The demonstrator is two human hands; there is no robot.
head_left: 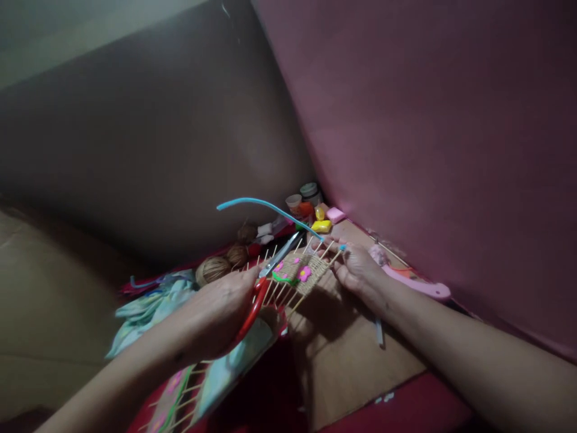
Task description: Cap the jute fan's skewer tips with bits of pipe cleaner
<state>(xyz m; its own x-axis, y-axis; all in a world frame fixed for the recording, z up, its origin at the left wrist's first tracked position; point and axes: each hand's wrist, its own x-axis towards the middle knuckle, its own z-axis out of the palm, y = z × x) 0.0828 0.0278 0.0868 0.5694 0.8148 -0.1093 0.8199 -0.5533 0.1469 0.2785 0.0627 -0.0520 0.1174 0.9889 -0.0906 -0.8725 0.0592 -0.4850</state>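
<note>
My left hand is wrapped round the red handles of a pair of scissors, whose metal blades point up and away. The blades lie near the upper edge of a small woven panel made of thin sticks and tan twine. Pink flowers and a green strip decorate the panel. My right hand grips its right side, with some fingers hidden behind it. A soft light-blue strand arcs left from the stick ends, past the blade tips. A small blue bit sits on another stick end.
Balls of twine and a pale green-blue cloth lie to the left. Small tubs and yellow clay packs stand in the corner. A pink-handled tool lies right, on a brown board. Another decorated stick panel is lower left.
</note>
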